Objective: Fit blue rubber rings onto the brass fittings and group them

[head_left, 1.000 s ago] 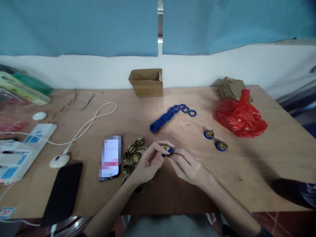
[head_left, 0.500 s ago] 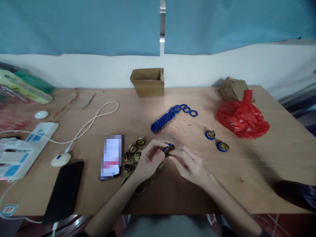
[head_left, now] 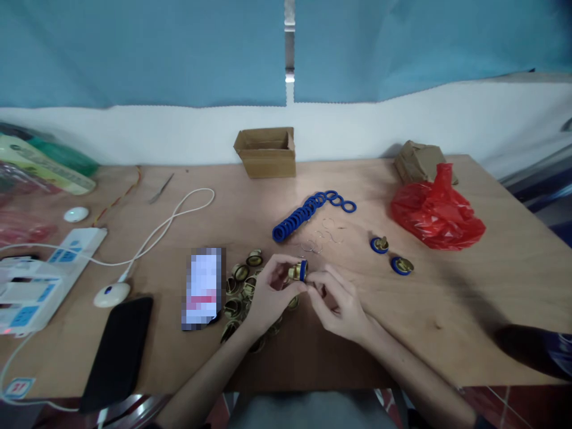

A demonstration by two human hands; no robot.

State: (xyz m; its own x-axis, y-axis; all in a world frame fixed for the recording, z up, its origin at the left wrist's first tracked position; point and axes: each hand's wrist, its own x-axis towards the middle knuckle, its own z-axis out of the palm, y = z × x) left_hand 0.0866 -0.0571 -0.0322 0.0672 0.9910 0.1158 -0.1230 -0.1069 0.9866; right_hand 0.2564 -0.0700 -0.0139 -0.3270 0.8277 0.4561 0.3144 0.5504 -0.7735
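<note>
Between my hands is a small round brass fitting [head_left: 295,273] with a blue ring [head_left: 304,270] around its right end, held tilted on its side. My left hand [head_left: 273,290] pinches it from the left with thumb and fingers. My right hand [head_left: 336,299] is closed, its fingertips pressed against the ring's lower right edge. Beside and partly under my left wrist lies a pile of similar brass fittings [head_left: 232,308] without blue rings. Beyond my hands, a row of blue rings [head_left: 297,219] lies overlapping on the table. Two brass fittings with blue rings [head_left: 402,266] lie to the right.
Thin wire rings [head_left: 328,223] lie near the blue row. An open cardboard box [head_left: 270,162] stands at the back. A red plastic bag [head_left: 438,214] sits right, a dark bottle [head_left: 531,348] at the right edge. Phones [head_left: 118,351], tweezers [head_left: 161,187], a white cable [head_left: 167,223] and power strip [head_left: 67,262] are left.
The brass fitting has been turned in my fingers, so its blue ring now faces right and the brass part points left. My right hand has shifted slightly down and left.
</note>
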